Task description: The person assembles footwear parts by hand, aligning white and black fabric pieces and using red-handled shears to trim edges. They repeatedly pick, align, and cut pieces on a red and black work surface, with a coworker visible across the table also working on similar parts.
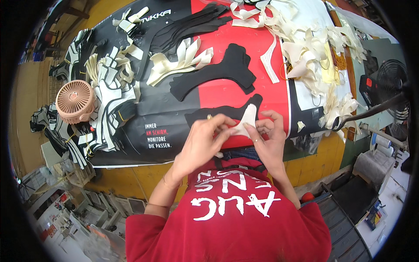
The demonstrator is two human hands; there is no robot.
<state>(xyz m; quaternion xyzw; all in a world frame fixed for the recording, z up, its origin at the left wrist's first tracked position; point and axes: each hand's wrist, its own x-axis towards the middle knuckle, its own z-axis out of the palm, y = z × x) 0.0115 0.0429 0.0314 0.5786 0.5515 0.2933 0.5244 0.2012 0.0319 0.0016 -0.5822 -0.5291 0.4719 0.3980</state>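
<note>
Between my two hands is a small white fabric piece, pinched by the fingertips of both and standing up at its upper end. My left hand is closed on its left side, thumb against fingers. My right hand grips its right side, thumb pressed on the front. Partly hidden behind my hands lies a black curved fabric piece at the table's near edge. Farther in, a stack of black cut pieces lies flat, and a fanned bunch of cream strips rests beyond its left end.
Bundles of black-and-white pieces and a pink fan occupy the table's left side. Loose cream scraps heap up at the far right. More black strips lie at the back. A black fan stands at the right edge.
</note>
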